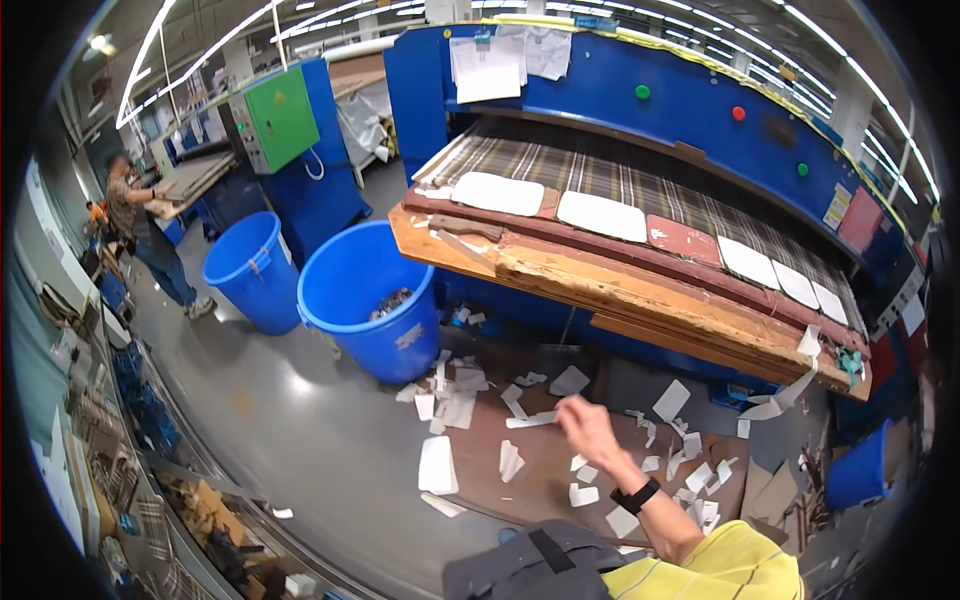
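Note:
My right hand [588, 428] is held out in front of me, above the scrap-strewn floor, with its fingers curled in. What is in the fingers, if anything, cannot be made out. A white strip [531, 420] appears just beside the fingertips; whether they touch it is unclear. A dark band circles the wrist. Out of view is my left hand. Beyond the hand, several white rounded panels [602, 216] lie in a row along the front of a blue machine's bed [480, 150] covered in plaid cloth. A reddish panel [682, 240] shows between them.
Two blue bins, a near one [365, 300] with dark scraps inside and a farther one [252, 270], stand at the left. A worn wooden ledge [600, 283] edges the machine. White offcuts [436, 465] litter the floor. A person [150, 225] works at the far left, beyond a green control box [280, 120].

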A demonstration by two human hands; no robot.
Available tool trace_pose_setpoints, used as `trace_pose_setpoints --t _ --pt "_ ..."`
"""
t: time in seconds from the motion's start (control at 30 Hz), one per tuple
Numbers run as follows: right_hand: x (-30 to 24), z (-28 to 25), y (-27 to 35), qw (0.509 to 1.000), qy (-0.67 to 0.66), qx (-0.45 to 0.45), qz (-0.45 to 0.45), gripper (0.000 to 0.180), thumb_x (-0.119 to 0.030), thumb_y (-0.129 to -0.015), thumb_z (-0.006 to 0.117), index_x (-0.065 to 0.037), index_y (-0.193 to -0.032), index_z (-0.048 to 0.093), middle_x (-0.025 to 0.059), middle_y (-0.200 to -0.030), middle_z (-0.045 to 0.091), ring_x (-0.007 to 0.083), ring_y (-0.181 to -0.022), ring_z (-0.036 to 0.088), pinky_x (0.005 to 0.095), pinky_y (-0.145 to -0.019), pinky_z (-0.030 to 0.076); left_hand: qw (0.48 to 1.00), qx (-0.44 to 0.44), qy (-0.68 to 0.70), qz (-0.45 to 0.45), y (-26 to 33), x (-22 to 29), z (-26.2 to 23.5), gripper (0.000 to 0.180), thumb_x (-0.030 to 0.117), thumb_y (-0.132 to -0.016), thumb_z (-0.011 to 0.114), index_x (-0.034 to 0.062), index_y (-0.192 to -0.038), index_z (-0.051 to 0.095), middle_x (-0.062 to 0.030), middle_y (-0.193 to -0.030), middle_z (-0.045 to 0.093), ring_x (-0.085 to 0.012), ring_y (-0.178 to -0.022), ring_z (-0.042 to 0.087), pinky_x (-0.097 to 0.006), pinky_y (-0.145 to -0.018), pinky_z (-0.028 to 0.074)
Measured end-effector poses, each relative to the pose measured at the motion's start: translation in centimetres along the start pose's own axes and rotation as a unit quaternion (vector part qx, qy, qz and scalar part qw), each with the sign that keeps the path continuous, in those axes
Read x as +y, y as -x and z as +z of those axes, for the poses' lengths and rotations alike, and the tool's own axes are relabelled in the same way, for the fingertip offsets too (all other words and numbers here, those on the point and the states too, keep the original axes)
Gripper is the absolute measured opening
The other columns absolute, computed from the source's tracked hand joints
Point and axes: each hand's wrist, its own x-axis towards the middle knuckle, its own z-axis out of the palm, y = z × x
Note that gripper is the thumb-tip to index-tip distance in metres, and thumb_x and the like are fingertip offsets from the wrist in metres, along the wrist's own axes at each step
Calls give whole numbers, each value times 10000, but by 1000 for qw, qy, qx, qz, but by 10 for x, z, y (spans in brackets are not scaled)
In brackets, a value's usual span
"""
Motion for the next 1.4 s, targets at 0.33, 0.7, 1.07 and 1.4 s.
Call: trace_pose_setpoints --t 0.33,0.7,1.07,1.4 --pt "-11 -147 -96 914 220 338 -44 118 -40 -881 593 -3 -989 624 149 -1003 636 307 -950 594 382 -846 465 899 -103 423 -42 -122 -69 60 373 217 -908 628 119 -1266 587 -82 -1045 631 -217 -933 602 -355 -640 572" --pt "32 -134 -150 843 385 355 124 254 -128 -866 612 -35 -653 509 135 -662 503 337 -658 475 440 -641 360 929 -226 -20 -292 -287 -362 68 498 212 -963 531 -22 -1387 415 -167 -1181 606 -228 -1048 596 -338 -900 480" --pt "-44 -245 -204 898 189 323 233 218 -162 -865 614 8 -743 675 108 -663 648 179 -630 610 322 -613 464 888 -221 -344 -210 -378 -592 112 688 172 -800 718 -58 -1366 403 -208 -1085 567 -313 -928 571 -410 -804 468" --pt "-79 -344 -440 960 137 244 24 145 -111 -926 579 -1 -838 615 0 -752 591 58 -662 521 211 -611 423 902 -212 -333 -175 -392 -559 129 510 -74 -763 625 10 -1261 554 -162 -880 587 -261 -764 580 -357 -661 471"
